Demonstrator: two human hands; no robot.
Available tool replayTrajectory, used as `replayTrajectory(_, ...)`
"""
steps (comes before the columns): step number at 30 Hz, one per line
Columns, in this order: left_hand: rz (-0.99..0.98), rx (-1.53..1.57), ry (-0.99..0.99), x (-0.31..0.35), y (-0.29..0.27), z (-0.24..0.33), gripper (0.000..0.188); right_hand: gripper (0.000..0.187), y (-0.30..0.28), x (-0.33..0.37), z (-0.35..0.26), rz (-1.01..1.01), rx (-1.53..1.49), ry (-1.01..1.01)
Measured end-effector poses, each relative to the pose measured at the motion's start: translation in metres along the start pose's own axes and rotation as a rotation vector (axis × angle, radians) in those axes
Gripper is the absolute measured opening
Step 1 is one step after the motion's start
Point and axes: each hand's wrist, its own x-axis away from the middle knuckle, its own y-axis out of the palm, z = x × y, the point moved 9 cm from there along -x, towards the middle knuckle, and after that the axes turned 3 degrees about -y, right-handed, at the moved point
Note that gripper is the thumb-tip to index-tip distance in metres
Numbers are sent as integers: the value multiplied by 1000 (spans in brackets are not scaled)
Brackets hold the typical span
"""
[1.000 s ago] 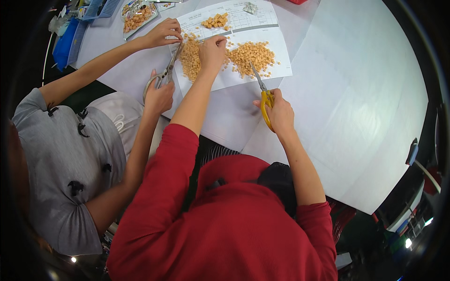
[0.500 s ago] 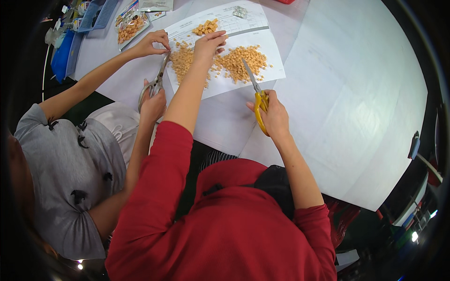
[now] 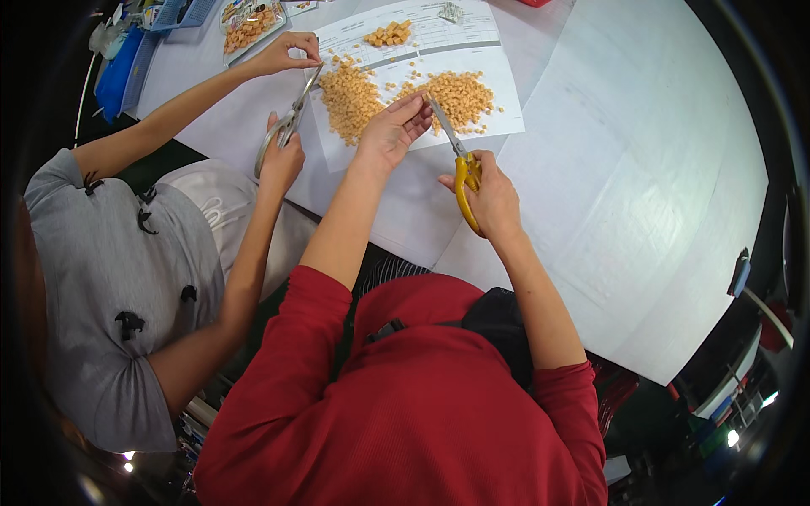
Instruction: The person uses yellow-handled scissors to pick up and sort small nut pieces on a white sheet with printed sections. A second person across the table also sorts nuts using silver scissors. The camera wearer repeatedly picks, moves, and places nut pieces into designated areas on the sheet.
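My right hand (image 3: 494,196) is wrapped round the yellow handles of a pair of scissors (image 3: 466,181), blades pointing up and left. Close to the blade tips, my left hand (image 3: 395,131) pinches a small orange-tan piece (image 3: 425,97), which is partly hidden by the fingers. Beyond both hands lies a heap of small orange-tan cubes (image 3: 460,99) on printed paper sheets (image 3: 506,118). A second heap of cubes (image 3: 348,99) sits to the left of my left hand. Farther back is a little pile of larger orange-tan chunks (image 3: 388,34).
On my left a co-worker in a grey shirt (image 3: 126,278) holds metal scissors (image 3: 291,122) near the left heap. A clear bag of chunks (image 3: 251,25) and a blue basket (image 3: 181,13) stand at the far left. The white table (image 3: 641,152) stretches to the right.
My left hand has come back from the chunk pile toward me and now meets the scissor tips with a piece. The scissors in my right hand have shifted only slightly.
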Motion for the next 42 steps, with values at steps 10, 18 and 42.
replayTrajectory(10,96,-6,26,2,-3,-3,21,62,-4,3,2,20,-11,-8)
replayTrajectory(18,97,-104,108,6,-4,4,20,64,3,4,3,-24,11,-11)
replayTrajectory(42,186,-319,38,-1,-25,-7,22,68,24,-4,17,-80,37,-5)
